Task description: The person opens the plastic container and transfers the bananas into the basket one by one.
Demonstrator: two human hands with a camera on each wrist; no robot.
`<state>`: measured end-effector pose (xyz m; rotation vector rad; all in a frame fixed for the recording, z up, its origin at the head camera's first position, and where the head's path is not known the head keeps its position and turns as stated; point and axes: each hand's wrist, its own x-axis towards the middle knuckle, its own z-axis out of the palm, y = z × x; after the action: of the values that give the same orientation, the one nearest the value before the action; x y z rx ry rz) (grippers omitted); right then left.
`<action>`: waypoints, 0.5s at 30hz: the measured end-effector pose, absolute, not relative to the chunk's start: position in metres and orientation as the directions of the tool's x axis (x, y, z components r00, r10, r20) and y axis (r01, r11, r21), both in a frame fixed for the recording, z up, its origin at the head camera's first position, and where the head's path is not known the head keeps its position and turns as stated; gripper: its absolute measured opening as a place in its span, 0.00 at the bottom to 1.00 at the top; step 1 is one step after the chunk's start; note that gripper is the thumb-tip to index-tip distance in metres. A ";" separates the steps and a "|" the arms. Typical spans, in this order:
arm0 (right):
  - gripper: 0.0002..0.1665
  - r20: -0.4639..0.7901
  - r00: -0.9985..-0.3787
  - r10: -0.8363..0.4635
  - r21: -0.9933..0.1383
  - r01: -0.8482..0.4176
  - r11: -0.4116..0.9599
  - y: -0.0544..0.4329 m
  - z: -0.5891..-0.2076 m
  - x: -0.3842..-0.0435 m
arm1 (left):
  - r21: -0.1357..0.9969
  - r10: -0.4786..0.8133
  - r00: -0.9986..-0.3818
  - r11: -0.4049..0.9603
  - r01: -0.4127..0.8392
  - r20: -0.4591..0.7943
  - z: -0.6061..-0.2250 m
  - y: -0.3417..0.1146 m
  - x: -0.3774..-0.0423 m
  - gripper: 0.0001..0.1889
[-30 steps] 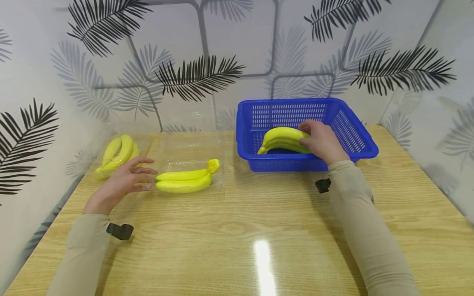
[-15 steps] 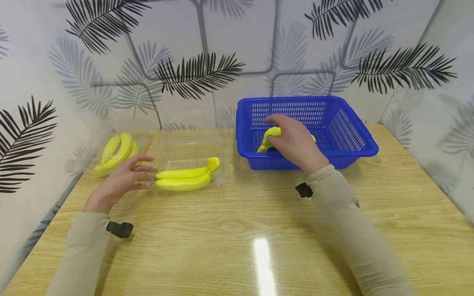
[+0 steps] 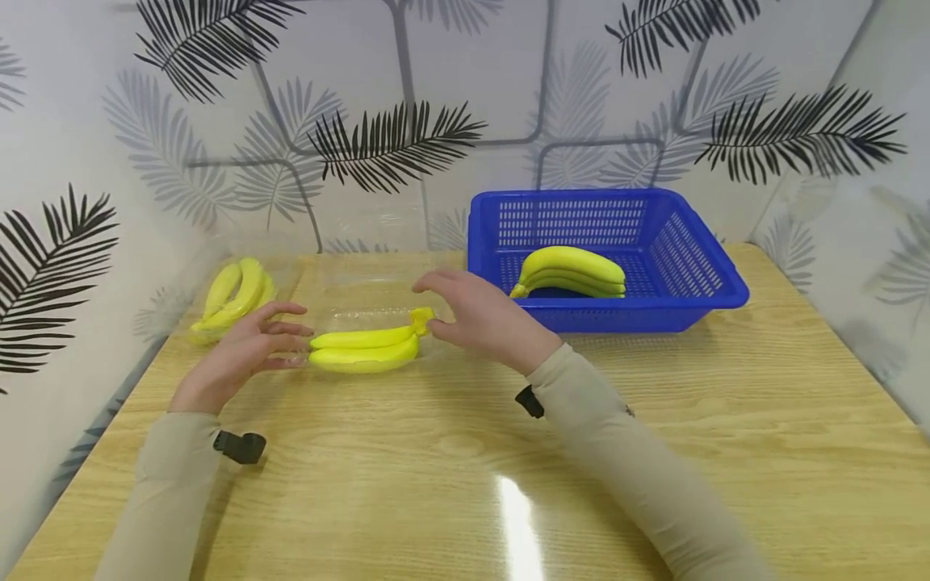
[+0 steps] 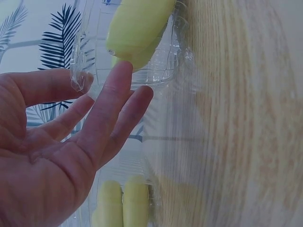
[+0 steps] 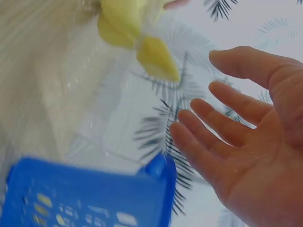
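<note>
The bunch of bananas [image 3: 366, 357] lies in a clear plastic box [image 3: 369, 313] left of centre in the head view, between two hands. Its long axis runs across the frame, nearly level, with the stem [image 3: 421, 320] at the right end, set a little higher, and the tips at the left. The right hand [image 3: 488, 317] is just to the right of the stem, its thumb nearest it, so the bunch reaches away from that palm toward the left of the frame. The right wrist view shows the fingers and thumb spread and nothing between them, with a gap between the thumb and the stem.

The left hand [image 3: 250, 349] is nearer the banana tips. Its fingers are fairly straight and parted, with fingertips at the left end of the box; how firmly they press on the plastic I cannot tell.

Two bananas show in this bunch, one in front of the other. They are smooth, plump and bright yellow, gently curved, with a faint green tinge at the tips and a blunt, squared stem end. The clear wall of the box stands in front of them. Whether more bananas are hidden beneath, the pictures do not show.
</note>
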<state>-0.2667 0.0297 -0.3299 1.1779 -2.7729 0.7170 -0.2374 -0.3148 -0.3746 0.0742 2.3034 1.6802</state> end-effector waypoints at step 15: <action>0.29 0.067 -0.707 -0.704 -0.432 -0.657 0.618 -0.003 -0.366 -0.284 | 0.946 0.212 -0.960 0.304 -0.114 -0.184 -0.374 -0.313 -0.238 0.31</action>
<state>-0.2841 -0.0029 -0.3655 1.2341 -2.9231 0.7082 -0.2378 -0.3131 -0.3735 0.0890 2.3007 1.7030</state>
